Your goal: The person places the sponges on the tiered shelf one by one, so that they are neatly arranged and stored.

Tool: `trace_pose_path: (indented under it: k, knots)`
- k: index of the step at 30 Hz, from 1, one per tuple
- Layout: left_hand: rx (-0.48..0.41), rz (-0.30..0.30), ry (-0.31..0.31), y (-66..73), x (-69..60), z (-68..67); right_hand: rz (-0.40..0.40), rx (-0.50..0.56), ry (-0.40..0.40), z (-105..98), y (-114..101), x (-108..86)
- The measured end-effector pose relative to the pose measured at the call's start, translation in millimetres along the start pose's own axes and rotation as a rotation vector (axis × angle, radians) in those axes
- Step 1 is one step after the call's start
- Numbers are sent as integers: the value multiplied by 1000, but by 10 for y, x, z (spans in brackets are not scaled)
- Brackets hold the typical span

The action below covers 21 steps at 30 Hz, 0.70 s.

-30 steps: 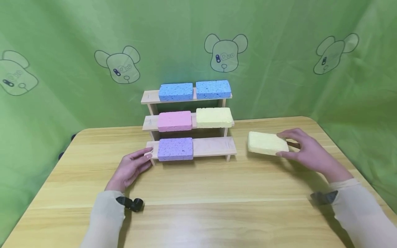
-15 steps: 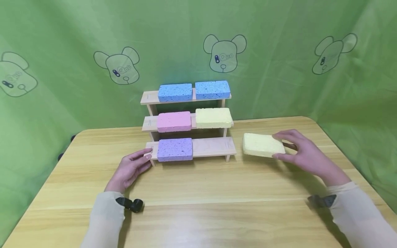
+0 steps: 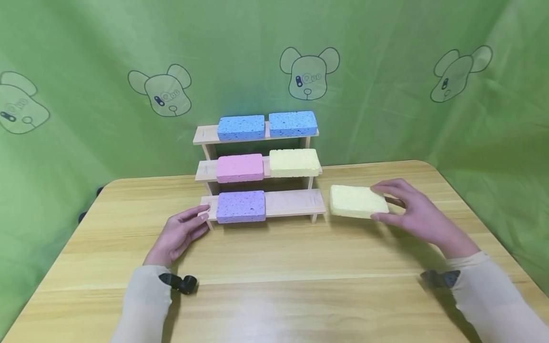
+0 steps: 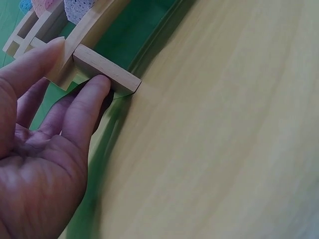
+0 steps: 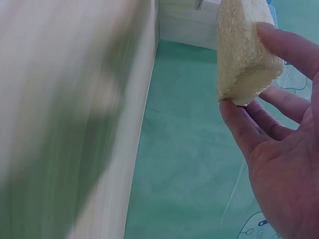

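My right hand (image 3: 413,212) pinches the right end of a pale yellow sponge (image 3: 357,202), held above the table just right of the lowest step. In the right wrist view the thumb and fingers grip the sponge (image 5: 246,55) on opposite faces. My left hand (image 3: 182,233) holds the left end of a three-step wooden shelf (image 3: 296,202). Thumb on top and fingers below the board show in the left wrist view, by the shelf's leg (image 4: 107,69). A purple sponge (image 3: 241,207) lies on the lowest step, its right half bare.
A pink sponge (image 3: 239,167) and another yellow sponge (image 3: 294,163) lie on the middle step. Two blue sponges, one left (image 3: 241,127) and one right (image 3: 293,123), sit on the top step. Behind the wooden table (image 3: 274,295) hangs a green curtain (image 3: 240,43).
My right hand has carried the yellow sponge leftward, closer to the right end of the lowest step. The left hand keeps its hold on the shelf.
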State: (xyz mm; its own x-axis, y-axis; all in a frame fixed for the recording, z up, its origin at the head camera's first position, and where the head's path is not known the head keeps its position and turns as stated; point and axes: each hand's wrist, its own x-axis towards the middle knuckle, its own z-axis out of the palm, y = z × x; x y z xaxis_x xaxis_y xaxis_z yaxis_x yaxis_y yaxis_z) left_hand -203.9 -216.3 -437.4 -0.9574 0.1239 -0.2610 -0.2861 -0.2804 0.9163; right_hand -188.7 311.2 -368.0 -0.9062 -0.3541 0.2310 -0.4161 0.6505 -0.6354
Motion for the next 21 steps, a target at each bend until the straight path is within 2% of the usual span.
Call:
trace_pose_path:
  k: [6,13,18,21]
  knots:
    - [-7,0,7,1,2,-2,-2,45,18,67,-92,29]
    - [-19,-8,-5,5,-1,3,-11,48,-17,99,-141,38]
    - [-24,-9,-2,-1,2,-6,-20,22,-12,128,-212,63]
    - [-24,-7,-4,-7,3,-14,-21,46,-9,170,-249,91]
